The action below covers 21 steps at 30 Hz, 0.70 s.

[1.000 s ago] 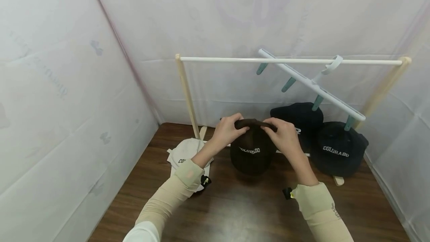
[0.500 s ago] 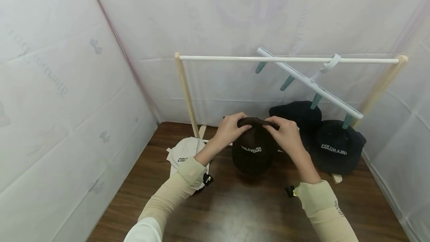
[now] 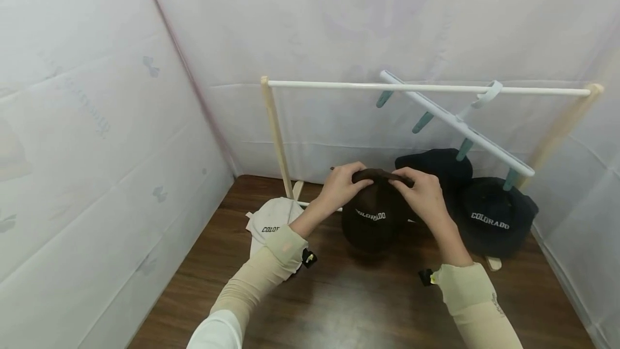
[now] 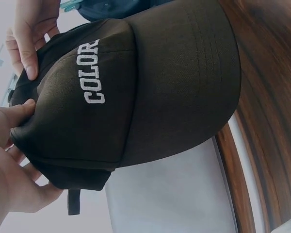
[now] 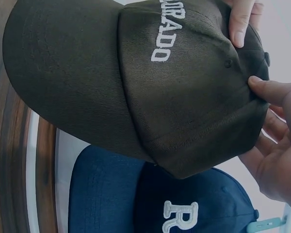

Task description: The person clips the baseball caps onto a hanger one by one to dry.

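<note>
Between both hands hangs a dark brown baseball cap (image 3: 374, 233) lettered COLORADO, its brim pointing down. My left hand (image 3: 343, 186) pinches the left side of the crown's top, thumb in front and fingers behind, as the left wrist view shows. On the right side my right hand (image 3: 423, 194) does likewise, its thumb pressed on the fabric. The crown is folded between the two thumbs. Behind the right hand a navy cap (image 5: 194, 199) with a white R is held by a teal clip. Beside it a dark COLORADO cap (image 3: 496, 236) hangs from another clip.
A white rail (image 3: 329, 85) on wooden posts spans the back. From it hangs a pale hanger (image 3: 441, 114) with several teal clips, slanting toward me at the right. A white cap (image 3: 273, 217) lies on the brown wooden table (image 3: 349, 311) at left, partly behind the left forearm.
Both hands and the brown cap have shifted slightly to the right against the rack, with the same grip. The head view has also turned a little.
</note>
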Motion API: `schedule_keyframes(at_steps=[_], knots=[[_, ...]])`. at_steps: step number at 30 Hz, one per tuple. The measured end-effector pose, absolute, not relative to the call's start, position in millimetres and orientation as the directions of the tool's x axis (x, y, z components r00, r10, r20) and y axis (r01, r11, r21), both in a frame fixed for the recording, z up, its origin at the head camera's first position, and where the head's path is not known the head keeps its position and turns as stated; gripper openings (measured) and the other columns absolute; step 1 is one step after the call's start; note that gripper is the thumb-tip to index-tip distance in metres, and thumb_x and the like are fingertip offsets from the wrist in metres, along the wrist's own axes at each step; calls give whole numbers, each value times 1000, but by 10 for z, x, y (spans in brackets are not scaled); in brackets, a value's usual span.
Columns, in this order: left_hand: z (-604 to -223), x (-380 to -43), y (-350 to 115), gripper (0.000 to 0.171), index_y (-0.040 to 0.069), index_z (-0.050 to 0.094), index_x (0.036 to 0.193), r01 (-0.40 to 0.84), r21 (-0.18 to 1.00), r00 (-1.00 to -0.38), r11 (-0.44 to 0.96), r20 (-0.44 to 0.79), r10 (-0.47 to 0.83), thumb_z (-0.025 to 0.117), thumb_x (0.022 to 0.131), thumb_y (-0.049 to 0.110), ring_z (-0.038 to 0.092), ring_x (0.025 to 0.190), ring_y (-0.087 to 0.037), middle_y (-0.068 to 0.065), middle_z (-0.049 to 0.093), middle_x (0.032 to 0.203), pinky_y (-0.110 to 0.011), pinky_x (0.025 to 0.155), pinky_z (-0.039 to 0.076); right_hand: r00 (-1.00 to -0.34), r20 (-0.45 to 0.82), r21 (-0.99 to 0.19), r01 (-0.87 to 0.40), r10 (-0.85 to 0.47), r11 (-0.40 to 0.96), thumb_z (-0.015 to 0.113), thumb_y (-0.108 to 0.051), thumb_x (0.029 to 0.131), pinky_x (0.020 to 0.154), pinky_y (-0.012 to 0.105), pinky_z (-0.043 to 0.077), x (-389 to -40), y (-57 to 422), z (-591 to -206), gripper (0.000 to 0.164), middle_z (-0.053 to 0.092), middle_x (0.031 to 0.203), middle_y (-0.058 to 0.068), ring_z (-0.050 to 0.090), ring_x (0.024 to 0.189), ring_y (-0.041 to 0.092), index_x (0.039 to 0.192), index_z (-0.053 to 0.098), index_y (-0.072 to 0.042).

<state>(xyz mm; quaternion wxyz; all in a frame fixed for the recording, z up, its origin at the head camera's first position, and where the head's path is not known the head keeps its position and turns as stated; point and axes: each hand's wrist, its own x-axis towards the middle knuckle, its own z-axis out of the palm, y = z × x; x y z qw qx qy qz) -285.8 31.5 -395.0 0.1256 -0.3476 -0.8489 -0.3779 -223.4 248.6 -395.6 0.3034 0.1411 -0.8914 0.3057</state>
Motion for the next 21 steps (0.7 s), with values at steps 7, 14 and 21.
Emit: schedule_keyframes(at_steps=[7, 14, 21], knots=[[-4000, -2844, 347, 18, 13, 71, 108, 698, 559, -713, 448, 479, 512, 74, 95, 25, 67, 87, -12, -1, 74, 104, -22, 71, 50, -779, 624, -462, -426, -56, 778, 80, -11, 89, 57, 34, 51, -2222, 2518, -4002, 16, 77, 93, 11, 67, 64, 22, 105, 77, -8], [-4008, -2834, 383, 16, 14, 70, 106, 704, 570, -705, 425, 486, 517, 73, 97, 27, 64, 81, -8, 1, 73, 100, -21, 67, 48, -769, 638, -460, -423, -41, 781, 80, -9, 89, 60, 36, 53, -2218, 2553, -4001, 15, 77, 92, 11, 68, 67, 24, 104, 77, -8], [-3972, -2851, 403, 23, 19, 73, 111, 679, 615, -726, 401, 479, 493, 65, 101, 38, 67, 91, -6, 4, 74, 104, -23, 78, 51, -749, 662, -453, -436, -34, 778, 80, -9, 89, 57, 30, 49, -2243, 2561, -3949, 14, 77, 89, 11, 65, 63, 22, 103, 77, -7]])
